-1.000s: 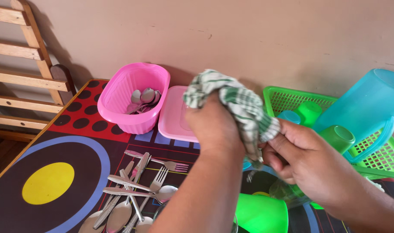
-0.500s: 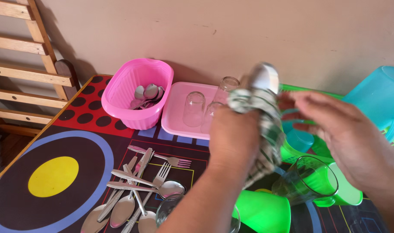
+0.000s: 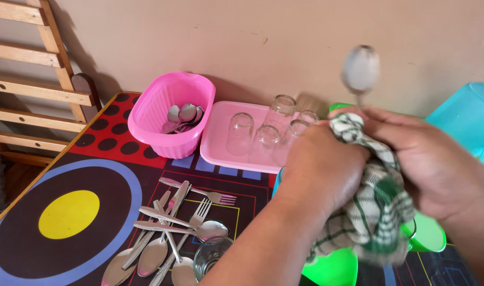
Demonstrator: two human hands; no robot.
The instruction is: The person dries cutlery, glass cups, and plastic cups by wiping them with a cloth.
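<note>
Right of centre, the left hand (image 3: 319, 169) is curled shut around a green-and-white checked cloth (image 3: 372, 212), knuckles toward the camera; the right hand (image 3: 432, 159) closes over the same cloth from the right edge, fingers wrapped in tight; a metal spoon (image 3: 361, 69) rises out of the bundle, bowl uppermost in the upper right, its handle lost in the folds; the cloth hangs down over green plastic cups (image 3: 427, 238) at the lower right; left of the hands, a pink tray (image 3: 215, 143) carries upturned clear glasses (image 3: 239, 132); beside it a pink basket (image 3: 170, 114) holds spoons; loose forks and spoons (image 3: 168, 233) lie on the patterned table mat (image 3: 67, 212) at lower left; a beige wall (image 3: 199, 37) runs behind, wooden slats (image 3: 25, 90) at upper left.
</note>
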